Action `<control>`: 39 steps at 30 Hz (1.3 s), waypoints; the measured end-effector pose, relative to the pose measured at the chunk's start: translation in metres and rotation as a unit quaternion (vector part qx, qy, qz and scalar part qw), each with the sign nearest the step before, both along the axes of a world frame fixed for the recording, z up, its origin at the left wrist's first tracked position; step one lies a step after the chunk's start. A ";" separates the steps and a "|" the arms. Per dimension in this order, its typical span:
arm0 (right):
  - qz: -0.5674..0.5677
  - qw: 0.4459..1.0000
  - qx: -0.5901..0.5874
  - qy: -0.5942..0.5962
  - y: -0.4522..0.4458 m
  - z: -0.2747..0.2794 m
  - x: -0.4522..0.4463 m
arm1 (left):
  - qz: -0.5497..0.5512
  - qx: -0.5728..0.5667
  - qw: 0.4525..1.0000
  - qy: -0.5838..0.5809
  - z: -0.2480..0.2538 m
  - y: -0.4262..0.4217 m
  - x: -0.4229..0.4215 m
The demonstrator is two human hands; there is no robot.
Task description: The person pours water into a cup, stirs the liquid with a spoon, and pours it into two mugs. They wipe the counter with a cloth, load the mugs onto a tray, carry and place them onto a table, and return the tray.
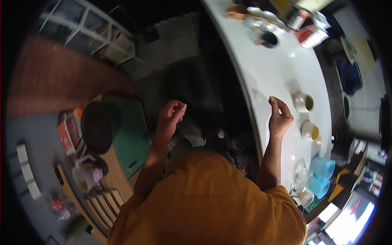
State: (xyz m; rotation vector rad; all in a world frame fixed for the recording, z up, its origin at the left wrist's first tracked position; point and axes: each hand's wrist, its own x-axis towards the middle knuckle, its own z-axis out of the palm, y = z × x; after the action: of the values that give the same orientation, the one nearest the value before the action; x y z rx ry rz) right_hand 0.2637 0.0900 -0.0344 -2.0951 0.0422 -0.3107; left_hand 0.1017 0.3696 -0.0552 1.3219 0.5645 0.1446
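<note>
"Hanging where, the right hand (281, 118)?"

"Above the white surface (265, 69), fingers loosely curled toward the thumb; I can't tell whether the tips meet."

"What's near it?"

"Just to its right, a green-insided cup (300, 104) and, slightly behind that, a yellow-insided cup (306, 130). Farther back, blue containers (321, 168)."

"And the left hand (173, 111)?"

"Bent inward too, contact unclear, well apart from the right, with a green panel (130, 136) to its left."

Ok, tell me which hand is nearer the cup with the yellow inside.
Right. The right hand is over the white counter, a little left of the cup; the left hand is much farther left, beyond the counter's edge.
</note>
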 end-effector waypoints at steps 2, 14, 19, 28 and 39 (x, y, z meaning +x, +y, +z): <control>0.062 0.998 0.025 0.016 0.062 0.001 -0.018 | 0.052 -0.011 0.999 0.003 -0.008 0.043 -0.047; 0.461 0.848 0.206 0.159 0.391 -0.023 -0.143 | 0.427 0.018 0.904 -0.004 -0.014 0.207 -0.306; 0.582 0.780 -0.013 0.229 0.498 -0.058 -0.182 | 0.520 0.003 0.854 0.000 -0.021 0.206 -0.352; 0.700 0.625 -0.205 0.277 0.625 -0.185 -0.237 | 0.746 0.020 0.665 -0.036 0.013 0.175 -0.366; 0.674 0.621 -0.125 0.380 0.620 -0.293 -0.251 | 0.761 0.009 0.648 -0.032 0.020 0.179 -0.339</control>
State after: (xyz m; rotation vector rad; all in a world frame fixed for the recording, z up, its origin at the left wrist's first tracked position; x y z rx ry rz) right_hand 0.0131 0.7103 -0.3271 -1.7646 -1.0766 1.5473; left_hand -0.2372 0.5481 -0.0348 0.4960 1.4999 1.5795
